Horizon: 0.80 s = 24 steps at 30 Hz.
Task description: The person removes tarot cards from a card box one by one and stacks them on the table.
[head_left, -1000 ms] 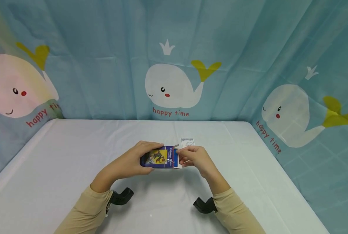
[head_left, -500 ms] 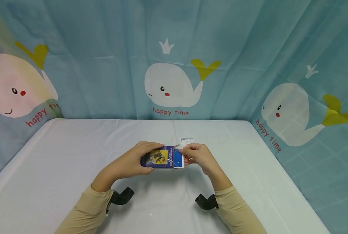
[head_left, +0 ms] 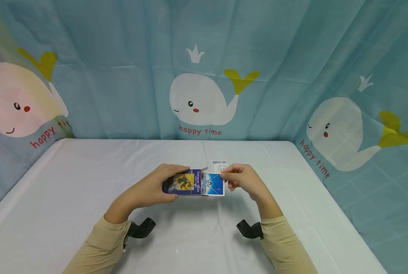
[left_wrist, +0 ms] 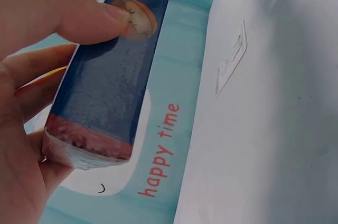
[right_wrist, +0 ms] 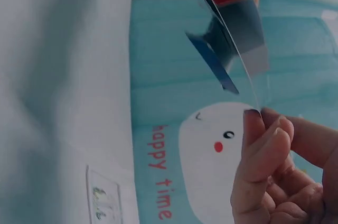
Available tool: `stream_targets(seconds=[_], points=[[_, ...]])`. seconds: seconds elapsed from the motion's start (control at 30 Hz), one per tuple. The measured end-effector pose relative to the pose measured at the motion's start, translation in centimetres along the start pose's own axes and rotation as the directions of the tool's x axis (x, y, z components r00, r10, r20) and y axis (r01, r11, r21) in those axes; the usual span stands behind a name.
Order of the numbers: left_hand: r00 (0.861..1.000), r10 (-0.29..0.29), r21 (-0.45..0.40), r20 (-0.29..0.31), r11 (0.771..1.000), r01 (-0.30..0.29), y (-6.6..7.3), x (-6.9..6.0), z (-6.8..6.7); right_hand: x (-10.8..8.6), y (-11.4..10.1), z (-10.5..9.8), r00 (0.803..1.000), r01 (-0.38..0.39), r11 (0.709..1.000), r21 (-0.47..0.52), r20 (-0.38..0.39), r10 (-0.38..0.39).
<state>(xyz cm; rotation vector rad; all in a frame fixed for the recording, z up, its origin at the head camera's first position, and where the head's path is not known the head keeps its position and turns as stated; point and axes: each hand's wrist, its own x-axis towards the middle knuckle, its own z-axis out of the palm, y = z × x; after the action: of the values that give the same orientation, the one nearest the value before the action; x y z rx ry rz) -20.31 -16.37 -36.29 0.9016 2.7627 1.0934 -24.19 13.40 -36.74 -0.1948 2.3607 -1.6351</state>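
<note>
My left hand (head_left: 147,190) grips a dark blue tarot card box (head_left: 186,182) with a yellow picture on its front, held above the table. In the left wrist view, the thumb presses the narrow side of the box (left_wrist: 105,92). A blue picture card (head_left: 213,184) juts out of the box's right end. My right hand (head_left: 246,180) pinches that card at its outer corner between thumb and fingers. From the right wrist, the card appears almost edge-on, beside an open box flap (right_wrist: 214,65). The card's inner end is hidden in the box.
A white printed card (head_left: 219,166) lies on the white-covered table (head_left: 87,182) behind the hands. Blue curtains with whale prints (head_left: 204,101) hang along the table's back and sides. Black wrist mounts (head_left: 250,229) stick out inward from both sleeves.
My right hand has moved right, drawing the blue card farther out of the box, so more of its picture shows. The left hand and box have stayed nearly in place.
</note>
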Motion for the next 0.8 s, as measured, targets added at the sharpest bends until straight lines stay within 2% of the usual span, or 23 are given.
stream_targets(seconds=[0.33, 0.5, 0.8], points=[[1.0, -0.008, 0.007, 0.006, 1.0, 0.008, -0.3, -0.1, -0.1, 0.1, 0.5, -1.5, 0.998, 0.029, 0.997, -0.077, 0.066, -0.023], [1.0, 0.006, 0.009, 0.018, 1.0, -0.006, -0.3, -0.1, -0.2, 0.1, 0.5, -1.8, 0.995, 0.053, 0.993, -0.101, 0.092, -0.043], [1.0, -0.019, -0.004, 0.022, 1.0, 0.019, -0.4, -0.3, -0.5, -0.1, 0.5, -2.6, 0.991, 0.035, 0.985, -0.166, 0.131, -0.013]])
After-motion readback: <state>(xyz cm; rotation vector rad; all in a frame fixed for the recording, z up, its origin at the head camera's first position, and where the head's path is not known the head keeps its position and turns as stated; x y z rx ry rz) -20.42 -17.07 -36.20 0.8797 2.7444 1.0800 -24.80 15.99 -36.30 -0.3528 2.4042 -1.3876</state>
